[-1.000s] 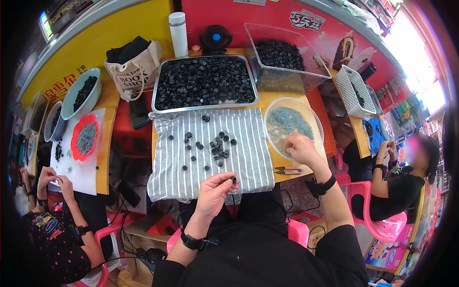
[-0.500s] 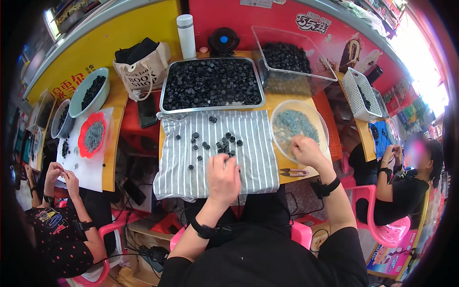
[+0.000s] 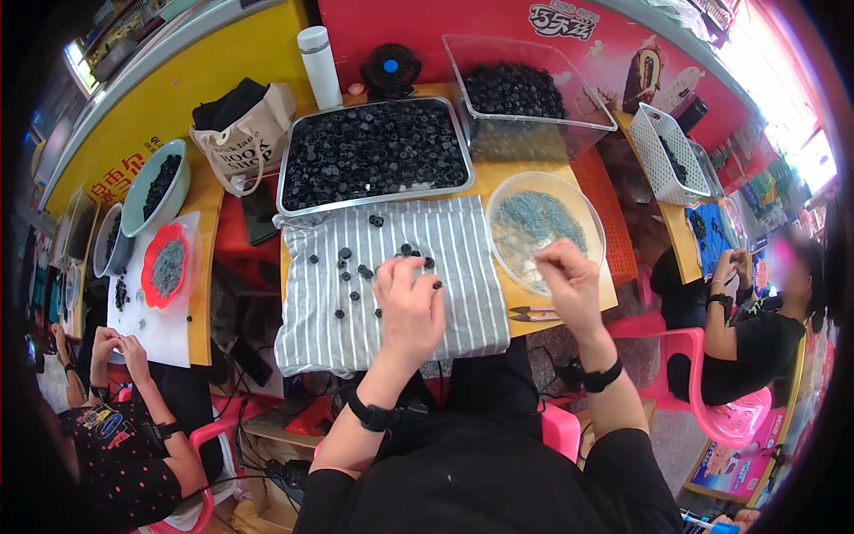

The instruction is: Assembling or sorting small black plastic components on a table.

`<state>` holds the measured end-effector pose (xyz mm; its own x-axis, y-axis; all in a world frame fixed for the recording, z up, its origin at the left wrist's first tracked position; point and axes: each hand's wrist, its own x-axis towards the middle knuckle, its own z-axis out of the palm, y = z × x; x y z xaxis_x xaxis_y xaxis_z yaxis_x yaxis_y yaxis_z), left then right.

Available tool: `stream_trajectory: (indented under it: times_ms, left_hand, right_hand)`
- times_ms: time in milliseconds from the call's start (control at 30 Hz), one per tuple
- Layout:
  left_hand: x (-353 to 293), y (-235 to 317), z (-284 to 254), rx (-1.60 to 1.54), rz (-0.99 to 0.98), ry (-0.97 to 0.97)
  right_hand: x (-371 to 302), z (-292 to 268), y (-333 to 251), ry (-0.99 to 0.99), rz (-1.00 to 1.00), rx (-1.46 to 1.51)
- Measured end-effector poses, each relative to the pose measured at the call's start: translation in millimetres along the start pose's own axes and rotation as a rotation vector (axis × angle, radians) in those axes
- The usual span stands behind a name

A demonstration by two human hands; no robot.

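My left hand (image 3: 411,311) is over the small black parts (image 3: 345,254), well in from the striped cloth's (image 3: 320,329) edges; its grip is hidden. My right hand (image 3: 574,280) hangs, fingertips together, over the round tub's (image 3: 488,222) near rim. The parts look light, stiff, best pinched by their sides. Dark lettering marks the tote bag (image 3: 249,133).

the left forearm (image 3: 349,440) slants up and inward from the lower edge, and the left hand (image 3: 412,307) is turned palm down, its back facing up, the fingers bent forward and slightly parted, the thumb apart on the inner side. the right forearm (image 3: 624,409) leans up and to the left; the right hand (image 3: 569,280) is curled, thumb and forefinger drawn close together, their fingertips pointing inward.
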<state>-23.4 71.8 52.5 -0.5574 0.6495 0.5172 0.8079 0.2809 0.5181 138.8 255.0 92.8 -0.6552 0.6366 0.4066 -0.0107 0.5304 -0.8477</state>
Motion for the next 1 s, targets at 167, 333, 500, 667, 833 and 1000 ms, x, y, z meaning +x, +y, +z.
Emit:
stream_trajectory:
  times_ms: [167,333,500,667,833,1000]
  left_hand:
    - [-9.9,20.7,0.5,-0.249,0.11,0.019]
    - [-17.4,23.2,-0.7,-0.232,0.161,0.048]
    - [-20.5,23.6,-4.3,-0.211,0.197,0.093]
    - [-22.6,25.8,-10.7,-0.184,0.234,0.093]
    - [-25.1,25.7,-15.4,-0.141,0.297,0.084]
    - [-27.1,26.1,-19.7,-0.106,0.358,0.081]
  right_hand:
    - [-38.2,49.4,-20.7,-0.079,0.265,0.315]
    - [-51.1,69.9,-20.9,-0.092,0.158,0.23]
    - [-47.3,75.6,-33.2,-0.044,-0.011,0.105]
    - [-49.0,75.6,-36.4,-0.052,-0.067,0.022]
    - [-50.0,74.3,-43.5,-0.064,-0.115,-0.049]
    - [-49.4,73.8,-50.8,-0.06,-0.092,-0.042]
